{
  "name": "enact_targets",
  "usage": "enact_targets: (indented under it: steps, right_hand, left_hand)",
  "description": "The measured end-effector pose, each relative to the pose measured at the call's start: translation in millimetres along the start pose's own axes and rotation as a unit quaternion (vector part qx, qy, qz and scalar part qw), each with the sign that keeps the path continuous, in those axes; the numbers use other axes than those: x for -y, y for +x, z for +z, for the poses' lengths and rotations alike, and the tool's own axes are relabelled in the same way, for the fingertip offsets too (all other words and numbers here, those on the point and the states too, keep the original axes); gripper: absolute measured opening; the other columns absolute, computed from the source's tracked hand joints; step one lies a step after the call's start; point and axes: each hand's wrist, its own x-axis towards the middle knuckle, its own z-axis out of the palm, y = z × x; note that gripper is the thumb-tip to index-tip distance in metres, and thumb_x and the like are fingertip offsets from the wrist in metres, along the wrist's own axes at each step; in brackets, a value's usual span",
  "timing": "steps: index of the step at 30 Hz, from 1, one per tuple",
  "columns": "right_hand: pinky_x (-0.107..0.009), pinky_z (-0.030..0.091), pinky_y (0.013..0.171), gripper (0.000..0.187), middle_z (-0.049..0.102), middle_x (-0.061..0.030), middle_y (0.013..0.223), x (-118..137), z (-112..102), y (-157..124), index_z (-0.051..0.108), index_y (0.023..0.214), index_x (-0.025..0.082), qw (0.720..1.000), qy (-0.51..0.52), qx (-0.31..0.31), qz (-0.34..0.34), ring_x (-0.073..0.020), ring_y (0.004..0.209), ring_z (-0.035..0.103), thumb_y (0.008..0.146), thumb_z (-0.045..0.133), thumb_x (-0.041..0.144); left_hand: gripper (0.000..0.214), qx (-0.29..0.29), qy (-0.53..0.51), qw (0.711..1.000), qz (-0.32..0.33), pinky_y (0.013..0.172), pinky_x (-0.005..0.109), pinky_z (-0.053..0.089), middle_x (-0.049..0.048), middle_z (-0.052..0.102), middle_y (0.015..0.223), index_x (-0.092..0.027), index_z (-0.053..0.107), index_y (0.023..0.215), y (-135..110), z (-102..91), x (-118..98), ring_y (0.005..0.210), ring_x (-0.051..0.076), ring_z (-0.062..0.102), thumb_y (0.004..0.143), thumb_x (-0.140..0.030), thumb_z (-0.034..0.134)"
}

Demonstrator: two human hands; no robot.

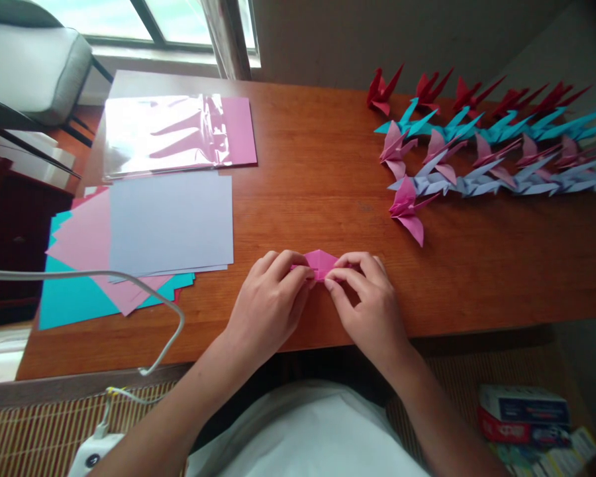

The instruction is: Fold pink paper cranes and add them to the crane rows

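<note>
A small folded piece of bright pink origami paper (320,260) lies low over the wooden table, near its front edge. My left hand (275,291) pinches its left side between thumb and fingers. From the other side, my right hand (370,295) grips the lower right part with thumb and forefinger. The fingertips hide both ends of the paper, and only its pointed top and creased middle show. Beyond my right hand stands a finished pink paper crane (408,209) with its wings spread.
Rows of red (380,93), turquoise (410,122), light pink (395,151) and pale lavender paper cranes (427,182) line the right side. Coloured paper sheets (171,222) and a plastic-wrapped pack of pink paper (241,132) lie left. A white cable (173,308) crosses the table's left front.
</note>
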Motion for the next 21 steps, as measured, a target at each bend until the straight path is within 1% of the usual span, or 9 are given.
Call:
enact_targets:
  steps: [6,14,21]
  right_hand:
    - [-0.039,0.05,0.087,0.01,0.062,-0.0085,0.099,0.6,-1.1,-0.2,0.066,0.088,0.018,1.0,0.005,0.01,0.008,-0.0228,0.094,0.056,0.093,0.06,0.012]
    - [-0.041,0.051,0.086,0.01,0.061,-0.0078,0.098,-1.6,-0.3,-0.6,0.063,0.086,0.021,1.0,0.006,0.01,0.027,-0.0238,0.094,0.058,0.093,0.059,0.014]
    - [-0.042,0.051,0.085,0.012,0.061,-0.0083,0.098,-1.0,1.6,-0.9,0.062,0.085,0.022,1.0,-0.003,0.0,0.026,-0.0245,0.094,0.057,0.092,0.058,0.013]
  left_hand:
    - [0.021,0.021,-0.008,0.999,-0.029,0.084,0.039,0.05,0.009,0.067,0.105,-0.017,0.067,0.096,0.7,-0.1,-0.8,0.092,0.022,0.06,0.101,-0.019,0.047]
    - [0.019,0.029,-0.008,0.999,-0.011,0.084,0.037,0.049,0.0074,0.066,0.107,-0.02,0.068,0.102,-1.2,-2.0,3.4,0.094,0.021,0.059,0.101,-0.021,0.049]
    - [0.019,0.027,0.017,0.999,-0.024,0.083,0.038,0.048,0.0089,0.066,0.106,-0.018,0.065,0.097,0.7,-0.6,-1.8,0.093,0.022,0.059,0.1,-0.019,0.046]
